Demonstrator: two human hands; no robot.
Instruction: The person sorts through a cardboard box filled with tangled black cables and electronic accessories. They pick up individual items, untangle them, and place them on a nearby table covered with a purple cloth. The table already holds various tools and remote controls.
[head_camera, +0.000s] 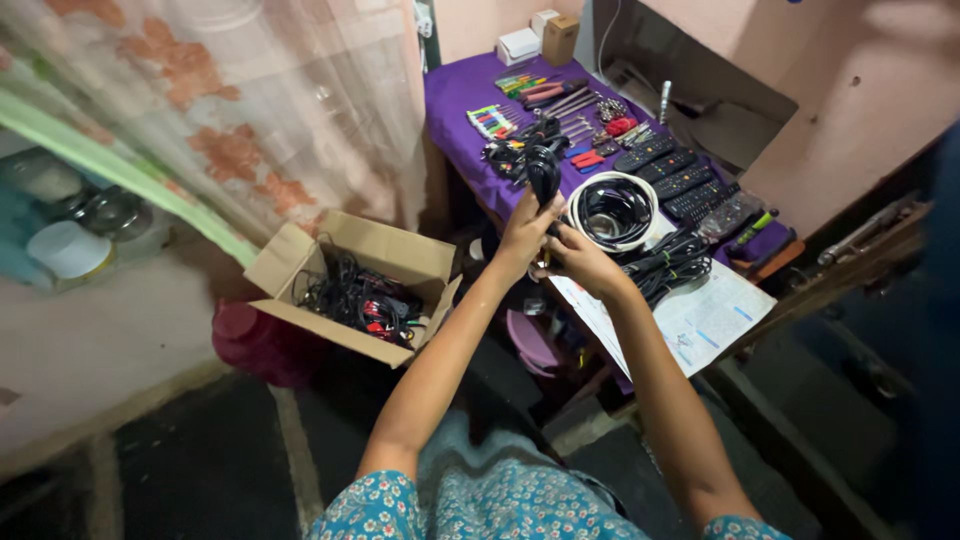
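Both hands meet above the near edge of the counter (455, 95), which is draped in purple cloth. The left hand (522, 235) is closed around the lower part of a bundle of black cable (543, 172) that stands up from its grip, and the right hand (577, 257) is curled shut just beside it, touching, apparently pinching the cable's loose end or a tie; exactly what its fingers hold is hidden. Just right of the bundle lies a white coil of cable (612, 210) with black cable inside it, and more black cords (668, 262) lie near that, over a printed paper sheet (700, 318) that hangs off the counter's near edge. Farther back are remote controls (672, 178), pliers and small tools (560, 98). To the left, on a red stool, sits an open cardboard box (345, 270) full of tangled wires. The likeliest trouble, as I judge it, is the bundle springing loose if either grip slackens, since coiled cable wants to unwind. A trailing end could also snag the cords or drag the overhanging paper down off the counter.
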